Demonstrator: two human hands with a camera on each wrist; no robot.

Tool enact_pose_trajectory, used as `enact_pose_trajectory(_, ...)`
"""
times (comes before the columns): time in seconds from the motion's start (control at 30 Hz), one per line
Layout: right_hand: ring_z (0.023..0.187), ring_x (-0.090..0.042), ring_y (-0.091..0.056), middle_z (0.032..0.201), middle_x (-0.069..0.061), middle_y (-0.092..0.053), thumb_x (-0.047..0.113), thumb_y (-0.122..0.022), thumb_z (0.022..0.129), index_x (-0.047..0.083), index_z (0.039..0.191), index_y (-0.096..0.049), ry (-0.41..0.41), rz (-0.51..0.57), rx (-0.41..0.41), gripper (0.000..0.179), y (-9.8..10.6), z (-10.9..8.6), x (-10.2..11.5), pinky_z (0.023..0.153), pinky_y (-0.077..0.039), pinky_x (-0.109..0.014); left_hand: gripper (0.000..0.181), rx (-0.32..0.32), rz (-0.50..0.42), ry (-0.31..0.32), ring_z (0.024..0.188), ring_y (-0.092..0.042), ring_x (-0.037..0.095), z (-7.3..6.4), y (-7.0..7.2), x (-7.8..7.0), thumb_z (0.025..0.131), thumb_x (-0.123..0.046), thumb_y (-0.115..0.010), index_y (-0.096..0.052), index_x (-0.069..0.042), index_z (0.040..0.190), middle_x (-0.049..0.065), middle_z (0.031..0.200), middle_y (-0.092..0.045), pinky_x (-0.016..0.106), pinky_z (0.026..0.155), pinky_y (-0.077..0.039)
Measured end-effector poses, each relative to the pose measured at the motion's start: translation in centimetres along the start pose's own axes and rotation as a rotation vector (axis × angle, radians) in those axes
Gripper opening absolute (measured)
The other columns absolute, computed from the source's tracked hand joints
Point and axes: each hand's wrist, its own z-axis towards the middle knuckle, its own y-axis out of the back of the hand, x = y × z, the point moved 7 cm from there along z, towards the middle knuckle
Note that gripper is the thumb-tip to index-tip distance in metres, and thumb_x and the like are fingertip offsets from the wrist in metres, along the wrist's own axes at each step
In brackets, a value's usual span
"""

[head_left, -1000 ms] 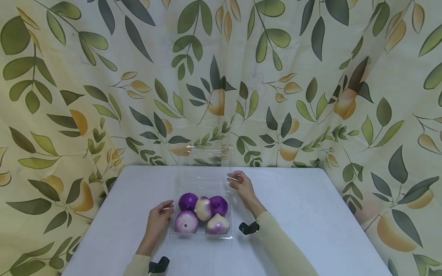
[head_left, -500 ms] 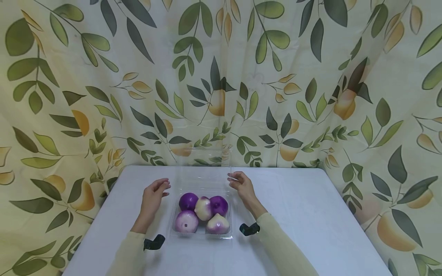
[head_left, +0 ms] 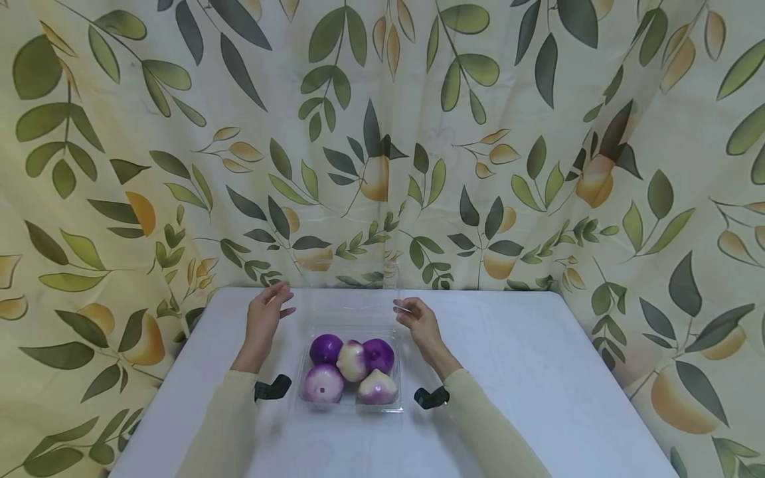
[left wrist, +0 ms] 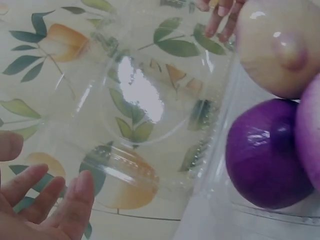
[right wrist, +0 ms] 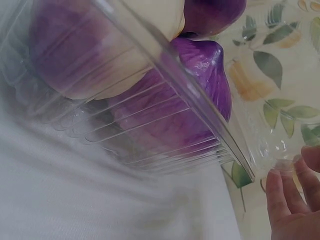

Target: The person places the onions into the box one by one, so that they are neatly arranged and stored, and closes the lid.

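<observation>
A clear plastic clamshell container [head_left: 382, 409] sits in the middle of the table. Inside lie several onions: deep purple ones [head_left: 325, 349] at the back, paler ones [head_left: 323, 384] in front, and a white-and-purple one [head_left: 351, 362] between. Its transparent lid [left wrist: 145, 135] is raised behind them. My right hand [head_left: 420, 325] pinches the lid's right edge, the fingertips [right wrist: 276, 182] on the plastic. My left hand [head_left: 263, 323] is just left of the lid, fingers relaxed and apart, holding nothing; in the left wrist view a gap separates its fingers [left wrist: 82, 192] from the lid.
The container stands on a white-covered table [head_left: 508, 365]. A leaf-and-fruit patterned curtain [head_left: 418, 119] hangs close behind the table's back edge and along both sides. Black wrist cameras [head_left: 431, 397] are strapped to both wrists.
From beside the container's left side, my left hand has moved away and up to beside the lid's left edge. My right hand, the lid and the onions have stayed in place.
</observation>
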Motion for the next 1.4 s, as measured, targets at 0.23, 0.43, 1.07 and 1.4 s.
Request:
enact_pose_trajectory(0.23,0.124,-0.033,-0.058,0.136,-0.022,-0.058,-0.009,-0.057,0.09,-0.005,0.113,-0.055,0.007,-0.016,-0.011,0.023,0.1,-0.1,-0.2,0.098,-0.052,-0.029,0.049,-0.003,0.035,-0.033,0.129,-0.048,0.018,0.6,-0.5,-1.7,0.1,-0.036,-0.054,-0.05,-0.014,0.144,0.004,0.149,-0.048,0.026,0.09,-0.055)
enact_pose_trajectory(0.43,0.122,-0.033,-0.059,0.133,-0.02,-0.061,-0.01,-0.058,0.089,-0.005,0.112,-0.057,0.018,-0.029,-0.014,0.023,0.2,-0.2,-0.3,0.096,-0.053,-0.027,0.052,0.022,0.065,-0.073,0.136,-0.045,0.02,1.0,-1.3,-2.9,0.1,-0.039,-0.055,-0.05,-0.013,0.144,0.003,0.152,-0.046,0.036,0.099,-0.052)
enact_pose_trajectory(1.07,0.118,-0.024,-0.062,0.13,-0.019,-0.063,0.001,-0.067,0.09,-0.004,0.11,-0.062,0.004,-0.052,-0.051,0.021,0.7,-0.9,-0.1,0.089,-0.052,-0.019,0.034,-0.016,0.087,-0.132,0.113,-0.062,0.018,0.3,-2.0,-3.3,0.1,-0.031,-0.057,-0.064,-0.007,0.122,0.011,0.123,-0.066,0.04,0.1,-0.052)
enact_pose_trajectory(1.4,0.12,-0.029,-0.061,0.123,-0.015,-0.067,0.001,-0.068,0.086,0.003,0.114,-0.066,-0.011,-0.184,-0.088,0.027,1.2,-2.1,1.2,0.098,-0.052,-0.035,0.024,-0.053,0.061,-0.148,0.092,-0.063,0.003,-0.6,-1.4,-3.5,0.098,-0.019,-0.059,-0.068,-0.001,0.11,-0.004,0.096,-0.07,0.037,0.093,-0.055)
